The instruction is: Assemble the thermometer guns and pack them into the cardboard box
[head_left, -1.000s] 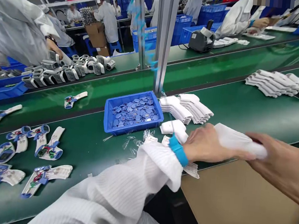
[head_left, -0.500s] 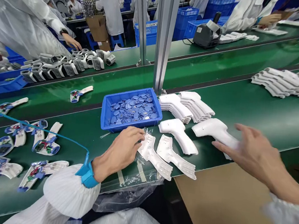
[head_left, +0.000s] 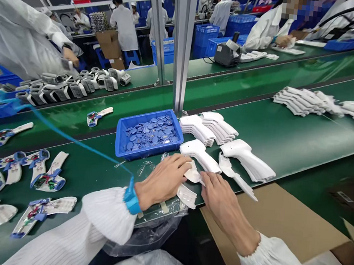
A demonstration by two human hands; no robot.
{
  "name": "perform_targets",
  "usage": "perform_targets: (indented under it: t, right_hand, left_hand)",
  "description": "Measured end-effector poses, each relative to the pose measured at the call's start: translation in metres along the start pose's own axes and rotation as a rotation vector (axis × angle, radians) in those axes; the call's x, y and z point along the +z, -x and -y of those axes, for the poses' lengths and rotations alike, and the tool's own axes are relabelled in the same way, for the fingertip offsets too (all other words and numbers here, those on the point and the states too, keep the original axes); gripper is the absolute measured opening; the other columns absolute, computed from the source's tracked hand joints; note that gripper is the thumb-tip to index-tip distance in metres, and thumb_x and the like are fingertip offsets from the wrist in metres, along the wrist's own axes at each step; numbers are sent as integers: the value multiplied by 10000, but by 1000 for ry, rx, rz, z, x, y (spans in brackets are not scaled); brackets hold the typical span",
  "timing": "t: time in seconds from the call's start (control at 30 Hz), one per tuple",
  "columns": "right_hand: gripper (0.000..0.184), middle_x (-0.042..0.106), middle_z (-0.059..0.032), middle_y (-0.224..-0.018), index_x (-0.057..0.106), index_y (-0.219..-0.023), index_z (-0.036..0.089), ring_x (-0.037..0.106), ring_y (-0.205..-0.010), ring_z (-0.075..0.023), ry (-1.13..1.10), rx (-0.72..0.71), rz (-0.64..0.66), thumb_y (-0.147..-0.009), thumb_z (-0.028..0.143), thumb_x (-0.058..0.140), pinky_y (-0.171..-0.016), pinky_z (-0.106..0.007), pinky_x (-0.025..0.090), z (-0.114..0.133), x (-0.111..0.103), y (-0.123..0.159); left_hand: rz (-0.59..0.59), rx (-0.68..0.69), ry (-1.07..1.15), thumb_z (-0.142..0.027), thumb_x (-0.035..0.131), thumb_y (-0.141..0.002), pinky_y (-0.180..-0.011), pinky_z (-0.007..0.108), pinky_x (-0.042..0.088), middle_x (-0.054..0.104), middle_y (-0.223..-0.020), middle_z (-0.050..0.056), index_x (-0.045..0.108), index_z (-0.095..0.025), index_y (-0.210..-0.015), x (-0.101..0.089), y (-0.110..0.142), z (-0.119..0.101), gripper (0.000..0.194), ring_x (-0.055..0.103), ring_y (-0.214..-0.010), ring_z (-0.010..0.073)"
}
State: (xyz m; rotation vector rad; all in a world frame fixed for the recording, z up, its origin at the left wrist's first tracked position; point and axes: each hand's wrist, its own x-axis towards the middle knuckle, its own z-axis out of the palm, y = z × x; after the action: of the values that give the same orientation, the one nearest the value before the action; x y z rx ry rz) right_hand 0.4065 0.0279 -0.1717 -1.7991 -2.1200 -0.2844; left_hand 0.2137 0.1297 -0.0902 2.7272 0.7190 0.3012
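Note:
My left hand (head_left: 164, 178) is closed on the head end of a white plastic housing half (head_left: 193, 174), curved like a pistol-grip shell. The fingers of my right hand (head_left: 220, 198) pinch the other end of that shell, so both hands hold it just above the bench. Below, partly hidden by my hands, lies another white shell half (head_left: 186, 196) with its ribbed inside showing. To the right, one shell (head_left: 237, 177) rests tilted against a stack of white shells (head_left: 248, 157). Behind my fingers lies a smaller stack of shells (head_left: 200, 154).
A blue tray (head_left: 118, 139) holds many blue oval parts. More shell stacks (head_left: 211, 125) stand beside it. Half-built units with wires (head_left: 48, 178) lie at left. A metal post (head_left: 180, 48) rises behind the tray. A blue cord (head_left: 78, 141) runs to my left wristband. Cardboard (head_left: 249, 228) lies at front right.
My right hand has come left from the right-hand stack and now grips a shell together with my left hand. A shell now lies tilted beside that stack. The view has shifted right.

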Motion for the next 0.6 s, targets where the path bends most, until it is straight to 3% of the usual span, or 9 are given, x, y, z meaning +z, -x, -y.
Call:
perform_targets:
  t: [0.07, 0.2, 0.27, 0.37, 0.47, 0.6]
  right_hand:
    - [311, 677, -159, -1177, 524, -1306, 161, 653, -1046, -305, -35, -4, -31, -1009, 118, 444, -864, -458, 544, -3, -10, 2]
    - [380, 632, -144, -1339, 486, -1406, 194, 623, -1198, -288, -126, 48, -173, -1033, 263, 509, -984, -448, 548, -19, -32, 13]
    - [388, 625, -173, -1337, 488, -1399, 153, 625, -1169, -319, 4, 144, -183, -1020, 236, 494, -933, -466, 554, -32, -35, 19]
    - [326, 665, -186, -1178, 528, -1296, 100, 646, -1031, -315, 188, 267, -74, -986, 121, 431, -805, -426, 546, -45, -29, 23]
    - [289, 669, -127, -998, 542, -1218, 129, 647, -952, -273, 149, 309, -74, -975, 73, 396, -739, -367, 520, -52, -27, 26]
    - [298, 631, -116, -973, 496, -1254, 135, 628, -839, -253, 27, 374, -169, -968, 219, 480, -636, -339, 479, -68, -50, 21]
  left_hand:
    - [-4, 60, -18, -155, 641, -959, -1071, 443, 489, 641, -1348, 108, 588, -169, -1225, 12, -21, -1, 272, 562, -1267, 267]
    - [135, 195, -120, -221, 647, -977, -1018, 454, 509, 698, -1111, 113, 657, -150, -1004, 29, -42, 5, 77, 623, -1140, 283]
    - [179, 220, -126, -285, 683, -968, -998, 450, 522, 683, -1196, 135, 674, -146, -990, 29, -40, 9, 142, 621, -1168, 294]
    - [232, 262, -72, -422, 736, -931, -1051, 470, 514, 627, -1363, 170, 703, -146, -1028, 19, -33, 16, 294, 587, -1276, 329]
    - [318, 315, 37, -564, 743, -881, -1119, 516, 486, 575, -1462, 211, 722, -140, -1096, 8, -35, 26, 475, 537, -1371, 375]
    - [423, 335, 123, -531, 829, -812, -1156, 556, 457, 527, -1520, 236, 702, -121, -1182, -6, -45, 36, 566, 486, -1427, 414]
